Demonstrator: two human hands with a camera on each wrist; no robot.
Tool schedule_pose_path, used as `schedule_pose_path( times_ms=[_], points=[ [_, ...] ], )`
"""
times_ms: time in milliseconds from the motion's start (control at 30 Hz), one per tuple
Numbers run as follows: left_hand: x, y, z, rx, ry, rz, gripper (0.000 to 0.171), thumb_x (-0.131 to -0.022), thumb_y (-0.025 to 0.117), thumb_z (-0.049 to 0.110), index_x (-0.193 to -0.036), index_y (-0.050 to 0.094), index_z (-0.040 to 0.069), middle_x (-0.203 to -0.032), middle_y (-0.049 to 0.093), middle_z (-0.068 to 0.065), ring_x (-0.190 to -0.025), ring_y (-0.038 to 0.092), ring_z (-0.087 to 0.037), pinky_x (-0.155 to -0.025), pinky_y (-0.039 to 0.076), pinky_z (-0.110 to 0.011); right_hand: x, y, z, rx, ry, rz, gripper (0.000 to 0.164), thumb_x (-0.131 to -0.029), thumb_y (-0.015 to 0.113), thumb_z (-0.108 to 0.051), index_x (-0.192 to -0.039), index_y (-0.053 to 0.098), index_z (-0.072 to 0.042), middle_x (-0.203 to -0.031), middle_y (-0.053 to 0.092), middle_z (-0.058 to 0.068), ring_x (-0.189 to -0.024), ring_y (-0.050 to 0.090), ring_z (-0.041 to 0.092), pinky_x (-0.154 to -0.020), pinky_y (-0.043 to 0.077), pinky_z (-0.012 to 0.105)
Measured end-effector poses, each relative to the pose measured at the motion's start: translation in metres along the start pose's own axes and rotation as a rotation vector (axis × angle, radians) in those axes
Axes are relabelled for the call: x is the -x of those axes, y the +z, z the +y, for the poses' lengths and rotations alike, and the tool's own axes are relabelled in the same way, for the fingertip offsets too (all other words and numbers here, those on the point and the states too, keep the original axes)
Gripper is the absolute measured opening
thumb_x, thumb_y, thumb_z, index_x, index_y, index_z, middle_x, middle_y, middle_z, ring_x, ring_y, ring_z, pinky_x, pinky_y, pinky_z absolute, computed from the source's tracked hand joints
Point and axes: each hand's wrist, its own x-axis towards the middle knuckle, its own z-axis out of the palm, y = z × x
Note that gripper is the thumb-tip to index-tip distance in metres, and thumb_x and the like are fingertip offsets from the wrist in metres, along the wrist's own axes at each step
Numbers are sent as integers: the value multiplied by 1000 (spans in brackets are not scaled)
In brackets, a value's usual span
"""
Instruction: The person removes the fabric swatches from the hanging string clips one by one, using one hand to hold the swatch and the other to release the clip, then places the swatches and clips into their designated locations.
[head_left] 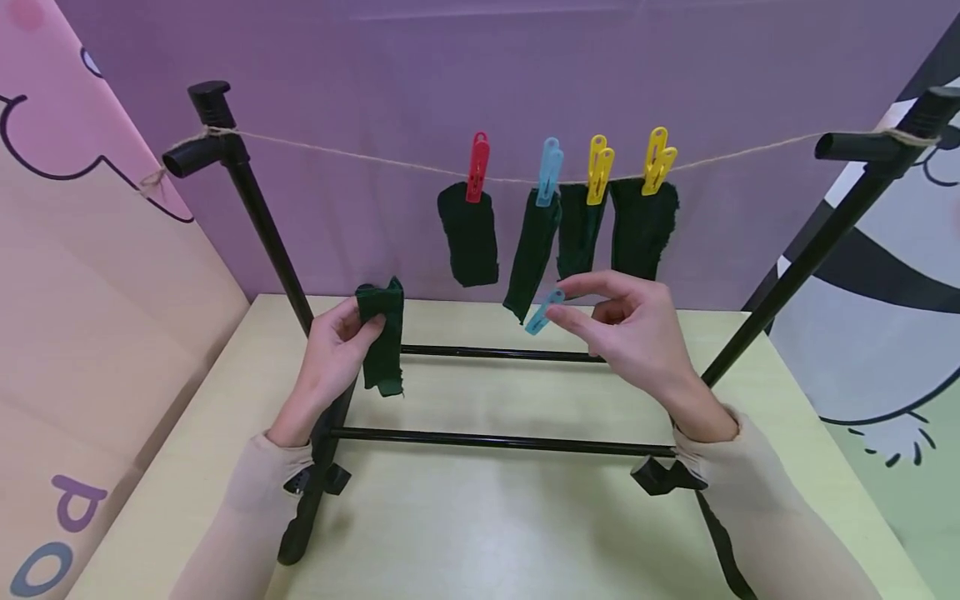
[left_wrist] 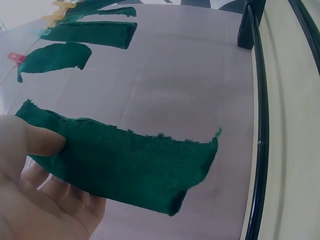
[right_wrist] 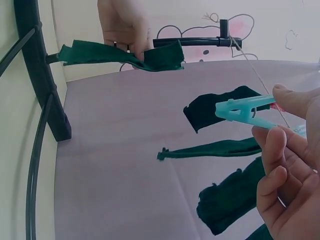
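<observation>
A dark green strip of cloth (head_left: 385,346) hangs from my left hand (head_left: 330,350), pinched near its upper end between thumb and fingers. In the left wrist view that cloth (left_wrist: 125,165) shows frayed edges. My right hand (head_left: 637,333) pinches a light blue clothespin (head_left: 545,312) between thumb and fingertips, just in front of the hanging cloths. Close up in the right wrist view, the clothespin (right_wrist: 240,111) is held by its handle ends. Along a thin string (head_left: 352,156) hang several green cloths, one under a red clothespin (head_left: 477,167), one under a blue clothespin (head_left: 550,172), others under yellow clothespins (head_left: 598,170).
The string runs between two black posts, the left post (head_left: 262,225) and the right post (head_left: 810,258). Black crossbars (head_left: 487,440) join the frame low down. It stands on a pale table (head_left: 480,525), with a purple backdrop (head_left: 337,75) behind and printed panels at both sides.
</observation>
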Motion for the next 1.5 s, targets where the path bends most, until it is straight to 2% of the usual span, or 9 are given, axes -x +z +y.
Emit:
schedule_pose_path(
  times_ms=[167,400,567,733,800,867,1000,1200,1500],
  points=[
    [3,-2,-3,-23,-11,-5,28,-108,60,7,-133,68,-2,-121,76,-26,-96,75,-6,-89,58,-21,2,-2,4,10,6,2,25,-91,84,-5,-116,79,-6,-83,73,-22,-48,52,14,-45,42,27],
    [7,-5,-7,-78,-36,-46,32,-107,59,3,-138,66,-2,-126,74,-26,-104,77,-29,-90,57,-21,3,-5,10,15,17,-8,25,-92,83,-6,-117,79,-7,-88,74,-20,-48,51,14,-44,40,27],
    [8,-7,-12,-100,-55,-51,34,-106,59,2,-139,66,0,-125,73,-27,-99,76,-24,-83,57,-17,3,-9,15,24,9,2,26,-91,84,-4,-116,79,-6,-89,74,-23,-47,53,16,-44,40,27],
    [9,-9,-17,-89,-42,-59,41,-93,52,-16,-124,74,0,-121,75,-23,-100,67,-22,-86,55,-23,5,-13,20,28,33,-3,25,-92,83,-5,-116,79,-5,-88,73,-24,-48,55,17,-44,42,27],
    [10,-10,-19,-82,-39,-80,49,-85,47,-21,-119,76,1,-116,76,-22,-98,64,-23,-84,55,-26,6,-13,22,39,43,-6,25,-92,83,-6,-117,78,-6,-88,73,-24,-49,56,18,-46,44,27],
    [10,-10,-21,-74,-48,-108,52,-82,44,-22,-117,76,0,-109,77,-21,-93,64,-24,-80,56,-27,8,-13,23,50,54,-8,25,-93,83,-8,-117,79,-6,-88,73,-25,-49,57,17,-47,45,27],
    [12,-10,-24,-87,-63,-172,50,-85,44,-20,-120,74,1,-106,77,-18,-87,67,-21,-81,56,-29,11,-14,25,53,78,-10,24,-93,83,-10,-116,79,-8,-90,73,-25,-49,58,17,-47,45,28],
    [14,-11,-25,-106,-69,-244,35,-96,58,-8,-125,74,3,-116,78,-19,-89,72,-18,-84,56,-33,13,-15,26,58,100,-18,24,-94,83,-13,-117,79,-9,-97,73,-26,-47,56,16,-47,45,28],
    [22,-18,-33,-168,-78,-252,29,-102,61,2,-127,74,7,-111,81,-14,-89,75,-15,-89,55,-34,19,-23,33,104,118,-19,24,-96,82,-21,-117,79,-12,-96,73,-25,-48,56,18,-45,43,31]
  ],
)
